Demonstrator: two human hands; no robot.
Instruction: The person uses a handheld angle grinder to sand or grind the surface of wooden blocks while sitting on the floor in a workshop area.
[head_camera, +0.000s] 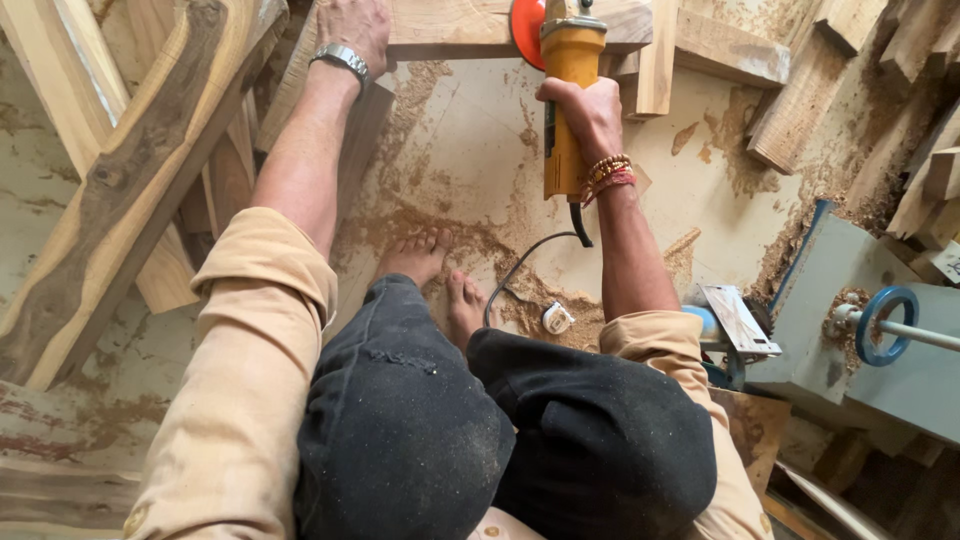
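Dusty black trousers (450, 440) fill the bottom of the view, knees drawn up, with two bare feet (440, 275) planted on a floor (470, 140) scattered with sawdust. Beyond them the right hand (583, 115) is clenched around the body of a yellow grinder (566, 100), fingers wrapped fully round it, red and bead bands at the wrist. That grinder stands with its long axis running straight away from the person, head pointing toward the top of the view, where its orange disc (525, 30) meets the edge of a pale wooden board (460, 25); its black cord (520, 265) trails back from the near end toward the feet. Left of it, the left hand (352, 28), a metal watch (340, 58) on the wrist, lies pressed on the same board, fingers spread flat over the wood rather than curled about anything. A long rough plank (130, 180) with bark-dark edges leans diagonally along the left side, and offcuts (730, 50) lie heaped at upper right. Just beside the feet sits a small white tape measure (557, 318). At right stands a grey-blue machine (850, 300) with a blue handwheel (888, 325); a small white tag at its far right edge is too blurred to make out.
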